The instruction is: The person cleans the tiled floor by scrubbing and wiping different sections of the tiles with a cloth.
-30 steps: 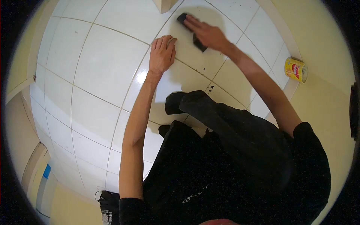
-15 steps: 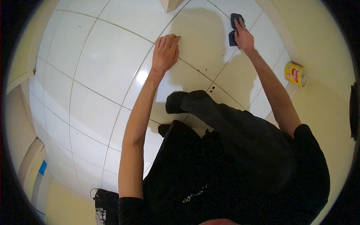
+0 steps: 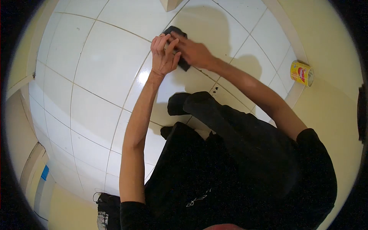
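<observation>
My right hand (image 3: 195, 53), slightly blurred, presses on a flat dark grey cloth (image 3: 185, 66) on the white tile floor (image 3: 103, 57). Much of the cloth is hidden behind my fingers, with its ends showing above and below. My left hand (image 3: 164, 57) is right beside it, fingers apart and loosely bent, overlapping the cloth and my right fingertips in this view. Several small black bits (image 3: 215, 90) lie on the tiles near my dark-covered foot (image 3: 178, 104).
A yellow can with a red label (image 3: 301, 73) is by the wall on the right. A pale post or leg (image 3: 170, 4) stands at the top. At the lower left lies a black bag-like item (image 3: 109, 209). Walls border the floor on both sides.
My right hand has swept left with the dark cloth, from the far right tiles to beside my left hand. My left hand has shifted slightly left, its fingers more raised.
</observation>
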`<action>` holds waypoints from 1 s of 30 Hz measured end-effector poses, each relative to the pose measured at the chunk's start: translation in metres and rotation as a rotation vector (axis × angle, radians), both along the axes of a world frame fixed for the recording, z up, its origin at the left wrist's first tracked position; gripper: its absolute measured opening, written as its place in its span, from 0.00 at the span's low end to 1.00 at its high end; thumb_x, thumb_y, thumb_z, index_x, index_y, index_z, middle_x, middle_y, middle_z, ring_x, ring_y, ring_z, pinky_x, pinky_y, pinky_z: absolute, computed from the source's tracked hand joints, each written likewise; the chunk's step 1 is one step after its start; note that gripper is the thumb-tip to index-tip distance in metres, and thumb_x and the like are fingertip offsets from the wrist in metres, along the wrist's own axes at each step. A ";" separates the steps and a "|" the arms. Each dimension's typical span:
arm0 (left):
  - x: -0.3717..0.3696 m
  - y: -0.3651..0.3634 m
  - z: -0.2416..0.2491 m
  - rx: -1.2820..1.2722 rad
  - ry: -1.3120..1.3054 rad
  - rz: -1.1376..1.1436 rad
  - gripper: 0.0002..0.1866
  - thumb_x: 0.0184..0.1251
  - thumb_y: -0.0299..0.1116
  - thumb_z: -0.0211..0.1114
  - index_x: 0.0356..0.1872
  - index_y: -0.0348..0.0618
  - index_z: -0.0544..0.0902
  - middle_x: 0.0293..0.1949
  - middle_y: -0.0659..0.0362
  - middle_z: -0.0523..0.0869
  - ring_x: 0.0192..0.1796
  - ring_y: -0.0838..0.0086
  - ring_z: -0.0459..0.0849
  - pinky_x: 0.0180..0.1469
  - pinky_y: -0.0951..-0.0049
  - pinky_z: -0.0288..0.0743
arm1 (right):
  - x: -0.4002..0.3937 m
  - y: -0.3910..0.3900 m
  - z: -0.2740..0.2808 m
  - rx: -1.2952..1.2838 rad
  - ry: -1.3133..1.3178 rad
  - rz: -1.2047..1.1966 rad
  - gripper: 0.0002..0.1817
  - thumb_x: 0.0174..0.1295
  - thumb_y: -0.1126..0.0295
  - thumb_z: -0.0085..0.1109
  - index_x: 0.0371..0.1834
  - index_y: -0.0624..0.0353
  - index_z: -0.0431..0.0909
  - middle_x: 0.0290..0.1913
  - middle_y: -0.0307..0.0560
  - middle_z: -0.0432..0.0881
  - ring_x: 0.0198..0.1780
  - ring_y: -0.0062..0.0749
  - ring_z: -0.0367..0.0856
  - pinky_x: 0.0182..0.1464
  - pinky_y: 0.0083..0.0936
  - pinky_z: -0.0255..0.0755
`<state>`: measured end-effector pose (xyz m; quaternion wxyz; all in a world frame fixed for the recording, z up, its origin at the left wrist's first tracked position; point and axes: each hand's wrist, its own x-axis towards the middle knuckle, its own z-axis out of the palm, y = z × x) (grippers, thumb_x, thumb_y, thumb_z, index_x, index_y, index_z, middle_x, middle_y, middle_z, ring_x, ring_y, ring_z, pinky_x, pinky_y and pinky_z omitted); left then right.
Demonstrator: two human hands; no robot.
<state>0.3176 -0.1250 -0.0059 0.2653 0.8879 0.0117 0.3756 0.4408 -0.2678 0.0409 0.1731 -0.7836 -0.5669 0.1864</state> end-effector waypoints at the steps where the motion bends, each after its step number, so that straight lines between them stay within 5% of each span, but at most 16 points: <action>1: -0.001 0.001 0.000 -0.006 -0.002 -0.027 0.30 0.69 0.41 0.69 0.70 0.53 0.72 0.71 0.52 0.67 0.74 0.52 0.66 0.76 0.42 0.59 | -0.009 0.004 -0.003 -0.147 -0.024 0.034 0.34 0.67 0.68 0.60 0.78 0.49 0.65 0.84 0.41 0.60 0.60 0.47 0.86 0.39 0.46 0.90; 12: 0.001 -0.003 0.005 0.022 0.165 -0.030 0.32 0.68 0.37 0.71 0.71 0.46 0.73 0.74 0.50 0.66 0.76 0.52 0.64 0.78 0.42 0.58 | 0.048 -0.066 -0.017 0.004 -0.245 -0.247 0.36 0.64 0.68 0.61 0.78 0.41 0.69 0.84 0.44 0.62 0.51 0.42 0.89 0.40 0.40 0.90; 16: 0.002 -0.001 0.008 -0.033 0.181 0.002 0.31 0.68 0.37 0.69 0.71 0.45 0.73 0.73 0.50 0.67 0.75 0.52 0.64 0.76 0.44 0.58 | 0.074 -0.073 0.009 0.078 -0.062 -0.557 0.36 0.61 0.69 0.59 0.78 0.47 0.69 0.80 0.53 0.67 0.60 0.53 0.86 0.55 0.45 0.86; 23: 0.002 0.005 0.012 -0.352 0.118 0.186 0.28 0.73 0.31 0.62 0.72 0.37 0.69 0.73 0.40 0.66 0.74 0.44 0.61 0.75 0.47 0.53 | 0.035 -0.063 0.035 0.408 0.149 -0.325 0.36 0.57 0.75 0.57 0.75 0.53 0.69 0.73 0.55 0.75 0.68 0.53 0.80 0.66 0.41 0.79; 27: 0.002 0.005 0.012 -0.394 0.100 0.202 0.26 0.75 0.29 0.58 0.72 0.36 0.69 0.73 0.39 0.66 0.75 0.46 0.60 0.75 0.47 0.52 | -0.019 -0.077 0.040 -0.012 0.227 -0.042 0.42 0.54 0.75 0.55 0.79 0.43 0.69 0.74 0.49 0.73 0.56 0.46 0.86 0.47 0.36 0.85; 30: 0.002 0.005 0.011 -0.387 0.133 0.168 0.27 0.73 0.28 0.59 0.72 0.36 0.69 0.73 0.39 0.66 0.75 0.46 0.59 0.75 0.47 0.51 | -0.052 -0.096 0.032 -0.309 0.168 0.133 0.44 0.56 0.68 0.67 0.81 0.40 0.67 0.73 0.51 0.70 0.56 0.45 0.86 0.45 0.40 0.85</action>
